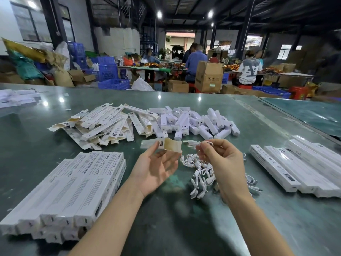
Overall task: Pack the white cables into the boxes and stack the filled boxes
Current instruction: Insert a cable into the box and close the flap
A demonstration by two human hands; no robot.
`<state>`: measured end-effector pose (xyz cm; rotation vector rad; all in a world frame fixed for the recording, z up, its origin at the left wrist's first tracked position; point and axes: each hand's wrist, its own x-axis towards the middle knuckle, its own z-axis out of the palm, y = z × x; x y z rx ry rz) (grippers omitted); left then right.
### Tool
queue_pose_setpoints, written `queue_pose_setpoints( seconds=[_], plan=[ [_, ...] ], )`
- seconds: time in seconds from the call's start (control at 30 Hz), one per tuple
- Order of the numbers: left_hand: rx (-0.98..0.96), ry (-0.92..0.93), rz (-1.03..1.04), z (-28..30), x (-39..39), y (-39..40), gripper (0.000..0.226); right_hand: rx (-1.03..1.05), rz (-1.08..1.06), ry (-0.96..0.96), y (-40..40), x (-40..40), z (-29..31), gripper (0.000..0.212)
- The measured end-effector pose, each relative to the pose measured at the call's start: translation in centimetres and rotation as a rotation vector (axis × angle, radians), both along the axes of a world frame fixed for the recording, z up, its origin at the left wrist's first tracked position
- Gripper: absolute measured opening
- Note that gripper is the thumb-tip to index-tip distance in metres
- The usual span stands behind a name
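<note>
Currently the left hand (156,169) pinches an open-ended box (160,144), long axis lying 9-to-3, flap mouth facing 3 o'clock. The right hand (219,159) pinches one white cable (191,143) just beside that mouth (nearer hand for insertion, I judge). The cable pile (201,172) lies below, on the table (166,218).

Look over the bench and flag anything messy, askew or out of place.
The flat unfilled boxes lie in a loose, criss-crossed heap, and the white cables are a tangled pile under the right hand. The filled boxes at left are stacked evenly. No damage shows.
</note>
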<state>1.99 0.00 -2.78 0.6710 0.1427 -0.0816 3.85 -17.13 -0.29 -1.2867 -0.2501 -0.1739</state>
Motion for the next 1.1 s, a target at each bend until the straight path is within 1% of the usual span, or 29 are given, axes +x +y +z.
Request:
queue_pose_setpoints(
  seconds=[0.07, 0.13, 0.23, 0.33, 0.47, 0.67, 0.73, 0.83, 0.9, 1.1],
  plan=[
    [0.011, 0.003, 0.043, -0.1, 0.1, 0.2, 0.030, 0.070, 0.041, -0.023, 0.0, -0.4, 0.6, 0.003],
    [0.033, 0.000, 0.060, -0.3, 0.2, 0.3, 0.026, 0.088, 0.079, -0.071, 0.0, -0.9, 1.1, 0.002],
    [0.073, -0.018, 0.057, -0.5, 0.4, 0.3, 0.027, -0.042, 0.072, -0.143, 0.6, -1.5, 0.9, 0.011],
    [0.094, -0.039, 0.041, -0.4, 0.4, 0.2, 0.029, -0.176, 0.003, -0.179, 1.1, -1.7, 0.2, 0.008],
    [0.102, -0.016, 0.052, -0.3, 0.4, 0.1, 0.027, -0.267, -0.076, -0.201, 1.1, -1.5, -0.2, 0.012],
    [0.199, -0.018, 0.083, -0.3, 0.3, -0.1, 0.029, -0.309, 0.037, -0.153, 1.4, -1.2, -0.4, 0.021],
    [0.217, -0.024, 0.071, -0.2, 0.3, -0.2, 0.030, -0.343, -0.009, -0.179, 1.4, -1.1, -0.8, 0.018],
    [0.258, -0.048, 0.029, -0.1, 0.3, -0.6, 0.033, -0.496, -0.128, -0.325, 1.5, -1.1, -1.2, 0.012],
    [0.286, -0.070, -0.004, -0.1, 0.2, -0.9, 0.034, -0.540, -0.193, -0.409, 1.6, -1.2, -1.5, 0.012],
    [0.339, -0.117, -0.063, -0.2, 0.1, -1.5, 0.035, -0.553, -0.307, -0.441, 1.9, -1.1, -2.1, 0.014]
  ],
)
